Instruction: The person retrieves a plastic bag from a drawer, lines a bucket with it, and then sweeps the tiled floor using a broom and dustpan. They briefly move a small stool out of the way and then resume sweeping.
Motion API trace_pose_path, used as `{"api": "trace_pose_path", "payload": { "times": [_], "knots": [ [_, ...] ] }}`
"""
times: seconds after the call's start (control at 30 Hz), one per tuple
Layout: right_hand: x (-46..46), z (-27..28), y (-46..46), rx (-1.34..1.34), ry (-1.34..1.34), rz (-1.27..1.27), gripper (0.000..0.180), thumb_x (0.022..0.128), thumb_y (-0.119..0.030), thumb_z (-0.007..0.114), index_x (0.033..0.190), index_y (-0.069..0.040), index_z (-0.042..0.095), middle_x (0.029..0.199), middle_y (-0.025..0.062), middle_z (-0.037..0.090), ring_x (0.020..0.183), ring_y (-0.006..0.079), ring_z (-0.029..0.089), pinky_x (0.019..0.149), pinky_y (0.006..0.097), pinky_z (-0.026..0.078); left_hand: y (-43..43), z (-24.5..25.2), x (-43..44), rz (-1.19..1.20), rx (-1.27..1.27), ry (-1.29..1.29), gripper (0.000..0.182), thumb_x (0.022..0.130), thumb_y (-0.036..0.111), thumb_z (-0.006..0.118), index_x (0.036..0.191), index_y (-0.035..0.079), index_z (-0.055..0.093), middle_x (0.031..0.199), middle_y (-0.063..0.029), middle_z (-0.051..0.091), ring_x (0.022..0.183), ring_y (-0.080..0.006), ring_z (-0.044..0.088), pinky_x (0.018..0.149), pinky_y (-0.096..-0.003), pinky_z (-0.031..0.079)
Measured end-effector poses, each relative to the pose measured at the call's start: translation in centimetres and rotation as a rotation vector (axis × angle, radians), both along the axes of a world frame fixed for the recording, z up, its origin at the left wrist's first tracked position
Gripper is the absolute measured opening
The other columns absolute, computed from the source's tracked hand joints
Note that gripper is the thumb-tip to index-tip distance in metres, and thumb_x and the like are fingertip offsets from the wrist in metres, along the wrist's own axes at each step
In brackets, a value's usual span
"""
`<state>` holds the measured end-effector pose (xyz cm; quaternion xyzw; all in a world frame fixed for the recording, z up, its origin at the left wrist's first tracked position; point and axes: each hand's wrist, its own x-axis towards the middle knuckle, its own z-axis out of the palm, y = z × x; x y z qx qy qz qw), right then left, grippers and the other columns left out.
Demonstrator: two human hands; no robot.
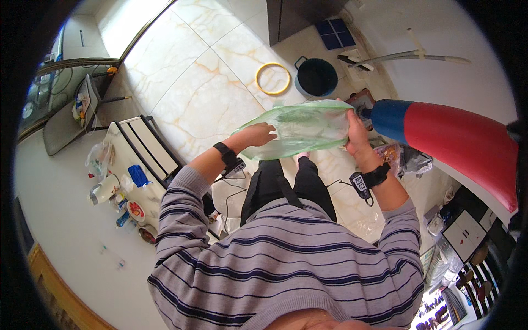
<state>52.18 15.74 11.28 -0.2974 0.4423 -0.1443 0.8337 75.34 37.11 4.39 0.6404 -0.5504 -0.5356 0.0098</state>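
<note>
A translucent green plastic bag [311,123] is spread out sideways in front of my legs. My right hand [357,134] grips the bag's right end, with the thumb on the near side and the other fingers mostly hidden. My left hand [259,134] lies against the left part of the bag, its fingers apart and slightly bent. Whether it pinches any of the film is hard to see, but nothing else is in it. On the tiled floor beyond the bag are a dark bucket [317,77] and a loose yellow ring [273,93].
A red and blue padded punching bag [445,119] juts in close by my right hand. To my left, a side table [152,202] carries a kettle [105,189], bowls and a blue bag. Beyond it stands a grey chair [68,123]. Grey tubes [412,55] lean at the far right wall.
</note>
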Motion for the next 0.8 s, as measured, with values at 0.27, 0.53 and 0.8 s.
{"api": "trace_pose_path", "payload": {
  "times": [0.27, 0.53, 0.8],
  "knots": [
    [-2.6, -1.2, -4.8, 0.058, 0.147, -0.214, 0.042, 0.1, -0.035, 0.036, 0.126, -0.005, 0.051, 0.127, 0.0114, 0.054, 0.111, 0.0252, 0.053, 0.097, 0.0405, 0.042, 0.8, 4.1, 2.5, -0.408, 0.125, -0.248, 0.062, 0.083, 0.047, 0.06, 0.132, 0.011, 0.046, 0.105, -0.0155, 0.064, 0.099, -0.0303, 0.061, 0.081, -0.0459, 0.047],
    [-2.4, 1.8, -4.1, 0.306, 0.109, -0.205, 0.042, 0.099, -0.035, 0.036, 0.124, -0.005, 0.049, 0.123, 0.0138, 0.055, 0.111, 0.0304, 0.054, 0.098, 0.0479, 0.042, -0.9, 1.8, -0.8, -0.091, -0.404, -0.206, 0.054, 0.068, 0.021, 0.074, 0.118, 0.017, 0.056, 0.139, -0.0098, 0.034, 0.111, -0.031, 0.048, 0.085, -0.0431, 0.046],
    [-4.0, 4.8, -4.0, 0.396, -0.142, -0.163, 0.038, 0.097, -0.034, 0.042, 0.123, -0.008, 0.051, 0.119, 0.0117, 0.059, 0.108, 0.0277, 0.056, 0.097, 0.0479, 0.043, -3.5, -0.5, -2.7, -0.29, -0.352, -0.292, 0.066, 0.062, 0.015, 0.077, 0.124, 0.011, 0.054, 0.144, -0.0091, 0.029, 0.104, -0.0282, 0.054, 0.081, -0.0387, 0.051]
  ]
}}
